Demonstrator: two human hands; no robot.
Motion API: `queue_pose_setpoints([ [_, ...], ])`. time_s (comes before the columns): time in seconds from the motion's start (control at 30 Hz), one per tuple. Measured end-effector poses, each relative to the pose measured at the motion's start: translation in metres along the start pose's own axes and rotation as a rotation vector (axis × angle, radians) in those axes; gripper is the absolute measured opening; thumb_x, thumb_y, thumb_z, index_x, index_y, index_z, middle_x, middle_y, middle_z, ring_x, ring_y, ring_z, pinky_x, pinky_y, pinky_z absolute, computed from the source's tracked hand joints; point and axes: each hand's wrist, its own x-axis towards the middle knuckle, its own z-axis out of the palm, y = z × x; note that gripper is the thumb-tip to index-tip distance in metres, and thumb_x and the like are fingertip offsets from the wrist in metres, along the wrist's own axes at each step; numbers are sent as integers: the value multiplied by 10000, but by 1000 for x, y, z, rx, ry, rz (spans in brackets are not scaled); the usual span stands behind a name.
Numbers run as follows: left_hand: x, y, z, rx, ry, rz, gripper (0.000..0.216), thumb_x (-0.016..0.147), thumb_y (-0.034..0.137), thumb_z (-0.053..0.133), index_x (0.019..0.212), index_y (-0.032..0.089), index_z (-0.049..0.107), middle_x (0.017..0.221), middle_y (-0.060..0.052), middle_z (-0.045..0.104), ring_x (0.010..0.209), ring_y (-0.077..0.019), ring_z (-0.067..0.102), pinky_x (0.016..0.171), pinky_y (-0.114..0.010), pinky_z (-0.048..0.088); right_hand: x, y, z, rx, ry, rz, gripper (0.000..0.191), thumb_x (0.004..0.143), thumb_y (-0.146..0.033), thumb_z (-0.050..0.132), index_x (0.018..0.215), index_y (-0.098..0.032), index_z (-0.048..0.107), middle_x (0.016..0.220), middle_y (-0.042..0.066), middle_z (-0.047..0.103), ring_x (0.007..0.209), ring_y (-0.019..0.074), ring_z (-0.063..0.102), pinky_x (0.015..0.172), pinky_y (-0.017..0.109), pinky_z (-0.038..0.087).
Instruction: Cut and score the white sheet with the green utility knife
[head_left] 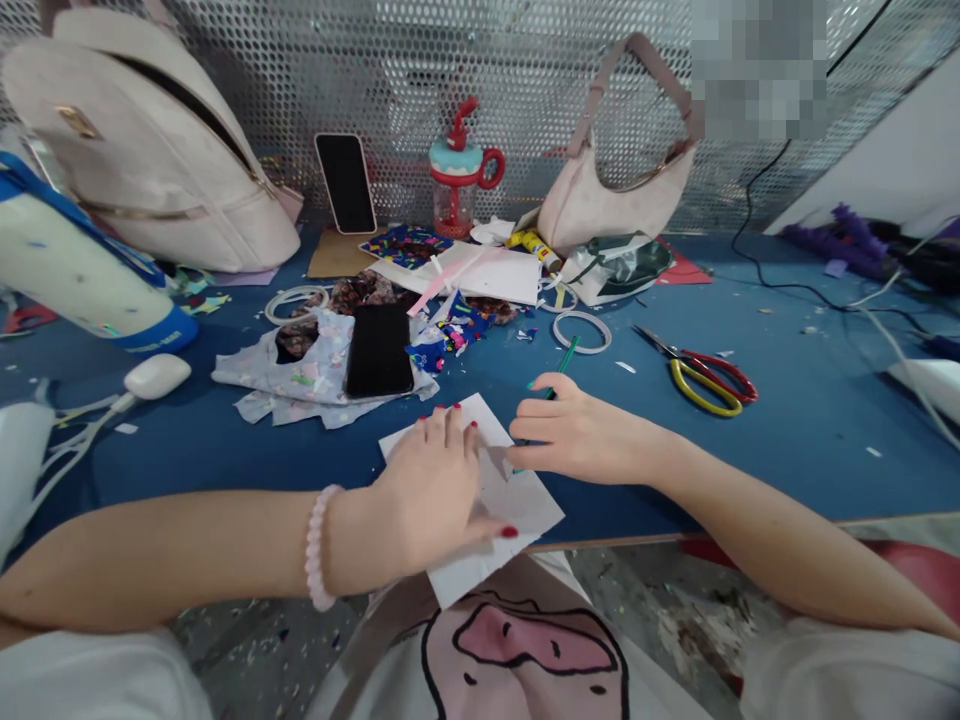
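Observation:
My left hand (pixel 431 490) lies flat with fingers spread on a white sheet of paper (pixel 532 510), which overhangs the front edge of the table. A pink bead bracelet (pixel 321 548) circles that wrist. At the sheet's right side, my right hand (pixel 566 435) is closed around a thin green pencil (pixel 568 355). The pencil's upper end sticks out above the fingers, and its lower end is close to the paper; whether it touches, I cannot tell. A dark phone (pixel 380 350) rests on patterned paper scraps (pixel 319 365) beyond my left hand.
Scissors (pixel 697 392) with red and yellow handles lie at right, near a roll of white tape (pixel 600 346). Behind are a second phone (pixel 346 185) propped upright, a cup with a red handle (pixel 456 165) and a handbag (pixel 615 200). A backpack (pixel 172 170) and large bottle (pixel 82 270) stand left.

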Motion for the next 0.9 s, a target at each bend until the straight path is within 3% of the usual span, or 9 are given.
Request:
queue_pose_setpoints([
  [0.07,2,-4,0,-89,-64,59,1032,740,836,404,1353,7,432,1443,-321,325,1349,-482,274,1024,-567,312,0,0,-1,5,2,-7,301,969,-91,342,833,-197,588,720,-14,513,723,139,414,925,381,212],
  [0.13,11,-15,-3,-159,-164,167,990,784,765,458,1407,3,353,1513,-311,168,1411,-453,136,1090,-547,236,1,0,-1,-3,3,-5,317,970,-87,327,809,-195,578,730,-8,522,739,140,419,910,377,222],
  [0.23,26,-32,-8,-250,-232,275,966,794,660,564,1466,42,250,1545,-265,74,1440,-399,4,1138,-542,145,0,1,-1,-30,-1,22,332,973,-97,314,784,-193,570,729,2,532,761,146,430,884,373,247],
  [0.33,32,-40,-7,-312,-234,288,1002,774,652,595,1503,112,170,1559,-231,17,1441,-386,-29,1145,-554,110,-1,2,-2,-57,-24,28,342,972,-104,321,756,-190,571,711,3,538,762,150,445,863,369,274],
  [0.47,31,-41,-2,-312,-237,305,956,782,634,603,1509,177,185,1568,-193,-28,1439,-382,-55,1146,-559,91,0,-1,-7,-70,-50,8,316,947,-80,367,727,-189,566,691,-2,545,733,158,463,861,381,282],
  [0.7,31,-39,-4,-313,-237,309,918,779,633,611,1486,161,264,1560,-219,-15,1432,-410,-39,1133,-583,99,2,-5,-11,-105,-83,-26,320,938,-52,363,748,-197,577,691,10,571,718,174,480,811,388,284],
  [0.9,31,-37,-9,-298,-276,303,916,794,631,595,1491,151,242,1553,-241,-32,1427,-410,-73,1128,-591,90,0,0,-9,-88,-85,-36,290,942,-51,371,770,-179,566,713,4,567,732,161,479,794,368,280],
])
